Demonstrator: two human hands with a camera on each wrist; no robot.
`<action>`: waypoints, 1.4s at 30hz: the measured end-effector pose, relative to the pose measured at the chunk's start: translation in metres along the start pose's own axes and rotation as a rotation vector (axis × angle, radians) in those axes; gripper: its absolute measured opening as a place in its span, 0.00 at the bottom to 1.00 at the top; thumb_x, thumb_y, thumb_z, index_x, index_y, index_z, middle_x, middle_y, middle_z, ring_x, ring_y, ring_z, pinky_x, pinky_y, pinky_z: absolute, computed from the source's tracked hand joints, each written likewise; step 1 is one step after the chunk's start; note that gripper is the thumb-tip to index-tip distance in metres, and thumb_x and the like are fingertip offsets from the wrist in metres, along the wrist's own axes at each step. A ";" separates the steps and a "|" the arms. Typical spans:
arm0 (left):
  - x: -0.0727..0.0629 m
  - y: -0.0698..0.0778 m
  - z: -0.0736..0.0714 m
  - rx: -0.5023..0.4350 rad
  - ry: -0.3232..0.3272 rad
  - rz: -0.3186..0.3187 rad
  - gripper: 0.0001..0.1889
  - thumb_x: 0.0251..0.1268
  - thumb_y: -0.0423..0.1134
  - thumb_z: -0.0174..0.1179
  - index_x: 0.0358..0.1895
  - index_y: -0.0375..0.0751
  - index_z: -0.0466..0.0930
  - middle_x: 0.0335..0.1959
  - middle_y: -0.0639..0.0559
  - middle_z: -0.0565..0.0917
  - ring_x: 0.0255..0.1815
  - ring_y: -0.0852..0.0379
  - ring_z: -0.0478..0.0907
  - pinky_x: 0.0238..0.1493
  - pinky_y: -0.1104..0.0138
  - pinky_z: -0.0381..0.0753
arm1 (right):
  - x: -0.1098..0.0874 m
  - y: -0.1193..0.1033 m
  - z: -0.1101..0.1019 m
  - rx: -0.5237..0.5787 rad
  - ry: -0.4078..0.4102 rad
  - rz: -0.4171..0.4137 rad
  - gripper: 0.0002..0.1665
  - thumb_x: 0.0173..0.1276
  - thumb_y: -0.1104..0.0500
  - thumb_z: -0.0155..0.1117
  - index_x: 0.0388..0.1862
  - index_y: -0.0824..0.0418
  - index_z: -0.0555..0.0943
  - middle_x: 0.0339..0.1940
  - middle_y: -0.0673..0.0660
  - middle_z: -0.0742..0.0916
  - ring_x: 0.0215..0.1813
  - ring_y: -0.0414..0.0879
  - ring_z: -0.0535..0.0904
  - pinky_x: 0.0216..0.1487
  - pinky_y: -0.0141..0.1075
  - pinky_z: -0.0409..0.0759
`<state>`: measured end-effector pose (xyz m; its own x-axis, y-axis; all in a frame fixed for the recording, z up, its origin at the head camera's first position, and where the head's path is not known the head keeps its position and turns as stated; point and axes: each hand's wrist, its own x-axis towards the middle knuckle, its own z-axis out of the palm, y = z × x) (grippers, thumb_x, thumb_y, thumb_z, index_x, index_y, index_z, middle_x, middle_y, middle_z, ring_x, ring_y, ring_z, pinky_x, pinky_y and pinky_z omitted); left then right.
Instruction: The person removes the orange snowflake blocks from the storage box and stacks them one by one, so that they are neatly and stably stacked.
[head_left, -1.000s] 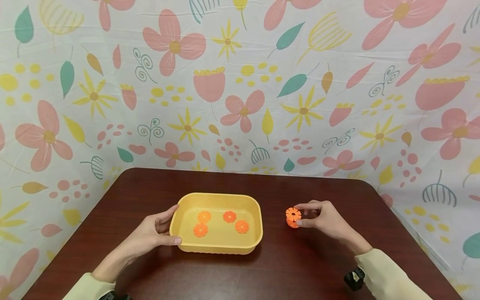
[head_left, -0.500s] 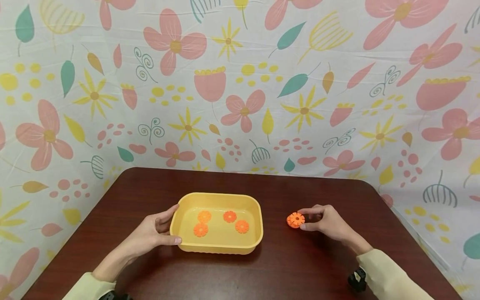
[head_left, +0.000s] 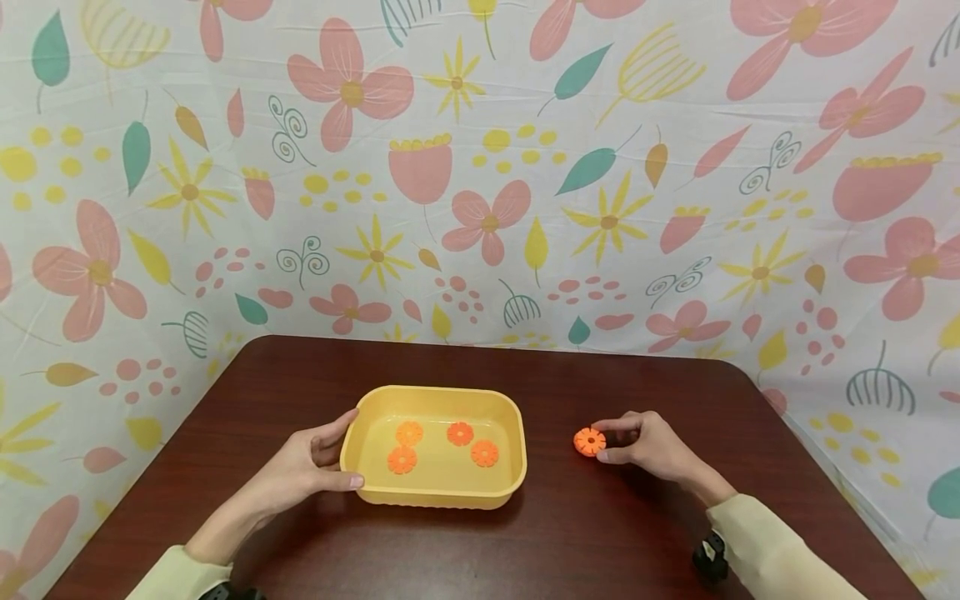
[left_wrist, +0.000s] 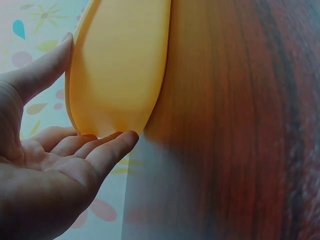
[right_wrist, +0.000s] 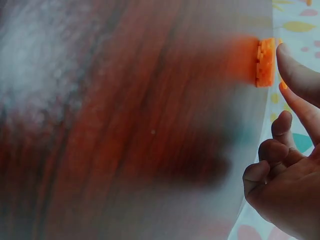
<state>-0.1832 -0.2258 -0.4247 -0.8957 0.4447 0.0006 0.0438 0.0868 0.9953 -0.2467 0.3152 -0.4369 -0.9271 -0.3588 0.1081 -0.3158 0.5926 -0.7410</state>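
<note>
In the head view my left hand (head_left: 303, 462) holds the left end of a yellow plastic tray (head_left: 442, 497), thumb and fingers spread along its rim. The left wrist view shows that hand (left_wrist: 55, 150) with its fingers against the end of the tray (left_wrist: 120, 55). Several flat orange notched discs, like flower-shaped building discs (head_left: 460, 433), lie apart on the tray's floor. To the right of the tray, my right hand (head_left: 648, 446) pinches an orange notched disc (head_left: 590, 442) between thumb and index finger. It lies over a low stack of discs (right_wrist: 265, 62), seen edge-on in the right wrist view.
Both things rest on a dark brown wooden table (head_left: 450, 558) with rounded far corners. Behind it hangs a white cloth (head_left: 480, 242) printed with flowers and leaves. A black wrist strap (head_left: 710, 557) shows at the right sleeve.
The disc in my right hand has come down from a raised, tilted pose onto the stack, where it now covers the pieces below. The left hand and tray have stayed put.
</note>
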 end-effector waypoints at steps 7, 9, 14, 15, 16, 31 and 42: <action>0.000 0.000 0.000 -0.007 -0.002 0.000 0.54 0.63 0.27 0.74 0.84 0.29 0.44 0.84 0.32 0.49 0.78 0.31 0.60 0.61 0.64 0.81 | 0.002 0.001 -0.001 -0.021 -0.012 -0.005 0.27 0.58 0.60 0.85 0.57 0.66 0.89 0.29 0.58 0.78 0.33 0.47 0.69 0.29 0.34 0.66; -0.001 0.000 0.000 -0.007 -0.003 0.001 0.54 0.63 0.28 0.74 0.84 0.29 0.44 0.84 0.32 0.49 0.78 0.31 0.60 0.61 0.64 0.81 | 0.002 0.000 -0.001 -0.034 -0.014 -0.004 0.27 0.58 0.60 0.85 0.57 0.66 0.89 0.29 0.58 0.78 0.32 0.47 0.69 0.28 0.34 0.65; 0.000 0.000 0.000 -0.012 -0.008 0.006 0.54 0.63 0.28 0.74 0.84 0.28 0.44 0.84 0.32 0.48 0.78 0.31 0.60 0.60 0.64 0.81 | 0.002 0.000 -0.001 -0.049 -0.026 -0.008 0.28 0.59 0.59 0.85 0.57 0.66 0.89 0.28 0.56 0.78 0.32 0.47 0.69 0.28 0.34 0.66; 0.000 0.000 0.000 -0.011 -0.007 0.005 0.54 0.63 0.28 0.75 0.84 0.28 0.44 0.84 0.32 0.48 0.78 0.31 0.60 0.60 0.64 0.81 | 0.002 0.000 -0.001 -0.047 -0.028 -0.007 0.28 0.59 0.59 0.85 0.57 0.66 0.89 0.28 0.56 0.78 0.32 0.47 0.69 0.28 0.34 0.66; -0.001 0.000 0.000 -0.010 -0.006 0.005 0.54 0.63 0.28 0.75 0.84 0.28 0.44 0.84 0.32 0.48 0.78 0.31 0.60 0.60 0.64 0.81 | 0.002 0.001 -0.001 -0.048 -0.029 -0.009 0.28 0.59 0.59 0.85 0.57 0.66 0.89 0.28 0.56 0.78 0.32 0.47 0.69 0.28 0.34 0.66; 0.000 0.001 0.000 -0.015 -0.002 0.003 0.54 0.63 0.26 0.74 0.84 0.27 0.44 0.84 0.31 0.50 0.77 0.30 0.62 0.60 0.63 0.82 | 0.004 0.001 0.001 -0.054 -0.025 -0.007 0.28 0.58 0.59 0.86 0.57 0.65 0.89 0.27 0.54 0.77 0.32 0.47 0.69 0.28 0.33 0.66; 0.000 0.000 0.000 -0.014 -0.002 0.003 0.54 0.63 0.27 0.74 0.84 0.29 0.44 0.84 0.32 0.50 0.78 0.31 0.60 0.60 0.63 0.82 | 0.003 -0.006 -0.005 -0.074 -0.019 -0.019 0.29 0.59 0.58 0.85 0.59 0.65 0.88 0.28 0.56 0.77 0.33 0.46 0.68 0.29 0.34 0.66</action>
<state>-0.1834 -0.2258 -0.4244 -0.8948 0.4465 0.0035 0.0404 0.0732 0.9965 -0.2489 0.3138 -0.4292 -0.9172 -0.3835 0.1082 -0.3475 0.6371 -0.6880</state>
